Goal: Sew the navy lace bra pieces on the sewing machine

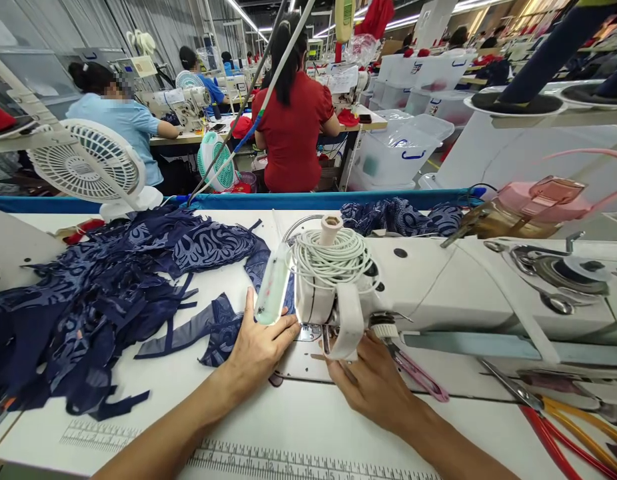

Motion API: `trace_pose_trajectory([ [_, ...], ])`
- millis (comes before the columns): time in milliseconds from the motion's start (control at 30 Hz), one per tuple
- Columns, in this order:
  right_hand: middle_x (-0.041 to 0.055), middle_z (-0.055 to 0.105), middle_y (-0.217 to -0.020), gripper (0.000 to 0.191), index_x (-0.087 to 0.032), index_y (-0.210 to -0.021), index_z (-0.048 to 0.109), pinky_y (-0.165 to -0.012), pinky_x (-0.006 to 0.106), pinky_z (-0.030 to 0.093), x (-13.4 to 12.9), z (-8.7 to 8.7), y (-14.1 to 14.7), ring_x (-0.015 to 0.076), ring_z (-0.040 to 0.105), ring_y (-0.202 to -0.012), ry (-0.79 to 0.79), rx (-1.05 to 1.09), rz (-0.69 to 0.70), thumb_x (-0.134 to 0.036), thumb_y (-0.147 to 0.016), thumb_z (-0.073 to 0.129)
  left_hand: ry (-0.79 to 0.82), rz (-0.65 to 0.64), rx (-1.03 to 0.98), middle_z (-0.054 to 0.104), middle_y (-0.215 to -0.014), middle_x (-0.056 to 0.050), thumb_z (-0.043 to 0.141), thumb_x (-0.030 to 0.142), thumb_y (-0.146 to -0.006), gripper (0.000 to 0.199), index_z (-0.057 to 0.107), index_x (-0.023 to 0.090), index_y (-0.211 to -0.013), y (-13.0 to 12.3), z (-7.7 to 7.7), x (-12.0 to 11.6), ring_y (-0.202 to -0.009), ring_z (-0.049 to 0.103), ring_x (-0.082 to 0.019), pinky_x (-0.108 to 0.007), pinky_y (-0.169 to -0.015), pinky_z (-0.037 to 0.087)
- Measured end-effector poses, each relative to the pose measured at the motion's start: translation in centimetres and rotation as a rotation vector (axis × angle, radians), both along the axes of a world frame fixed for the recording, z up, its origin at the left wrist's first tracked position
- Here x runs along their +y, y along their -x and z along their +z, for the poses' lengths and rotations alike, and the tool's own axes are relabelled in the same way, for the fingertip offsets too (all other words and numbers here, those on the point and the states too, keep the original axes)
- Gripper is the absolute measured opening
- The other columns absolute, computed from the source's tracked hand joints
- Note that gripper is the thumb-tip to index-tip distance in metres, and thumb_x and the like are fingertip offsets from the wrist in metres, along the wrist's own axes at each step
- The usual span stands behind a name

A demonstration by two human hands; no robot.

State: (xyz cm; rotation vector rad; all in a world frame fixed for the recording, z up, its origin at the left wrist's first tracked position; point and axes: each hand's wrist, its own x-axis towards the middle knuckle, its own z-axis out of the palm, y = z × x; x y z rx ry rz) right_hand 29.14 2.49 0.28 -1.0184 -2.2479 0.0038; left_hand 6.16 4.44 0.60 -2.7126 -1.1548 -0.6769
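My left hand [261, 350] lies beside the needle area of a white sewing machine [316, 303], its thumb apart and its fingers stretched toward the metal needle plate [308, 332]. Navy patterned fabric pieces [223, 333] touch it on the left, and more of this cloth runs up behind the machine's lit guard [273, 287]. On the other side of the needle, my right hand [371, 383] is curled low under the machine head, which hides some of its fingertips. A thin dark strip shows between its fingers; I cannot make out what it is.
A heap of navy fabric [88, 293] covers the table's left. Pink-handled tweezers [423, 377] and orange-handled scissors [543, 403] lie at right. A printed ruler [288, 460] runs along the front. Beyond are a white fan [88, 160], plastic bins [393, 147] and seated co-workers [293, 127].
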Motion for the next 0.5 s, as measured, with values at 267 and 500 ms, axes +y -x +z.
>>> trace_pose_trajectory([
  [267,0.0038,0.061,-0.073,0.014,-0.019,-0.082,0.057,-0.06,0.031,0.037,0.34,0.68,-0.55,0.0184,0.056,-0.067,0.01,0.109,0.026,-0.01,-0.088,0.048,-0.022,0.012,0.005,0.07,-0.083,-0.006,0.042,0.003,-0.089,0.033,0.067,0.019,-0.103,-0.15,0.48,-0.2,-0.084,0.065,-0.022,-0.06,-0.097,0.038],
  [500,0.0006,0.058,-0.064,0.024,-0.022,-0.078,0.051,-0.052,0.028,0.036,0.87,0.59,-1.08,0.0164,0.054,-0.058,-0.03,0.058,-0.105,-0.013,-0.095,0.036,0.03,0.009,-0.024,0.071,-0.087,-0.007,0.043,0.001,-0.085,0.037,0.067,0.02,-0.105,0.05,0.22,0.16,-0.086,0.064,-0.022,-0.057,-0.097,0.038],
])
